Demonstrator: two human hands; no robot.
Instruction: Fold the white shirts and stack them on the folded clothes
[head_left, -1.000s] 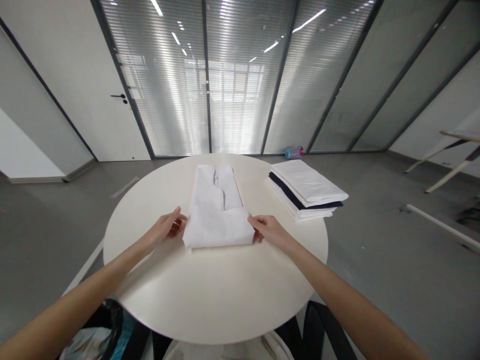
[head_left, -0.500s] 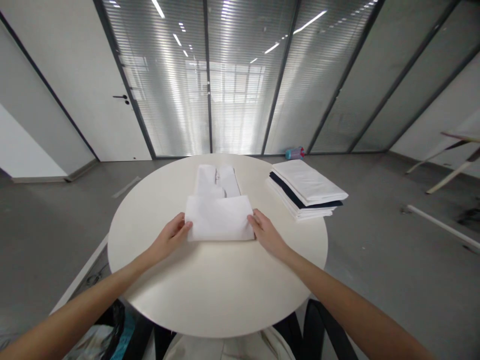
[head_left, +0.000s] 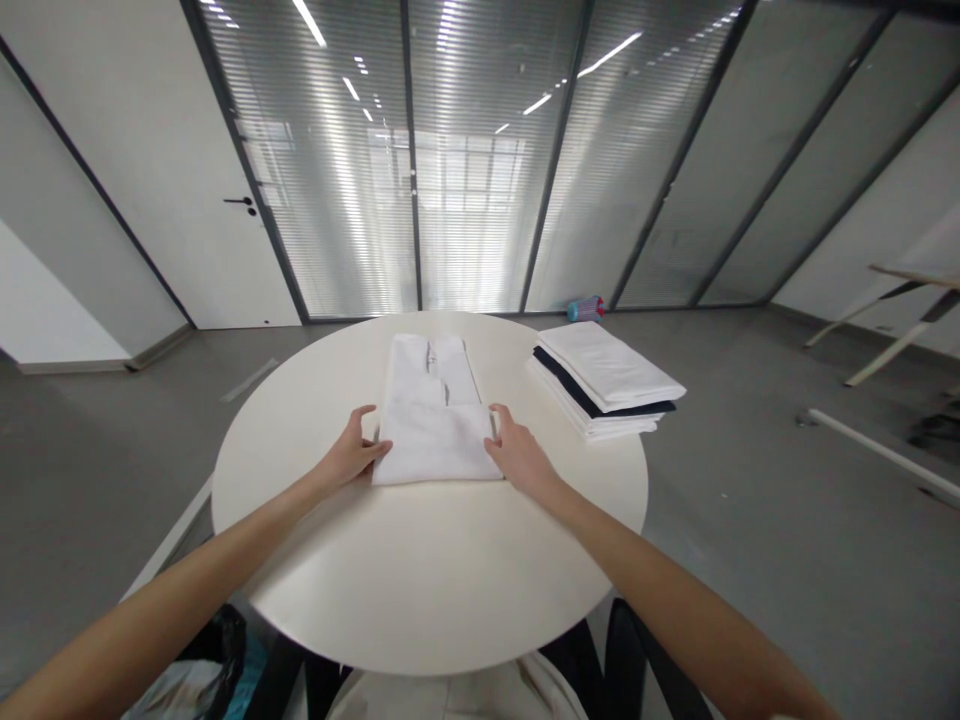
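Observation:
A folded white garment [head_left: 431, 440] lies flat on the round white table [head_left: 435, 570], its near part doubled over. A narrow slit with a small dark detail shows in its far part. At the garment's left edge is my left hand [head_left: 352, 450], thumb touching the near fold and fingers spread away from the thumb. My right hand [head_left: 521, 455] is at the opposite edge, also with thumb on the cloth and forefinger stretched apart from it. Neither hand grips the cloth.
A stack of folded cloth [head_left: 607, 365], white with one dark layer, stands on the table's right side. A blue and red item [head_left: 585, 309] lies on the floor by the glass partition. A bag [head_left: 195, 670] is below the table at lower left.
The near flap, raised and held at both sides before, now lies flat on the garment. Both hands have loosened, their fingers opening away from the thumbs. The view has shifted slightly.

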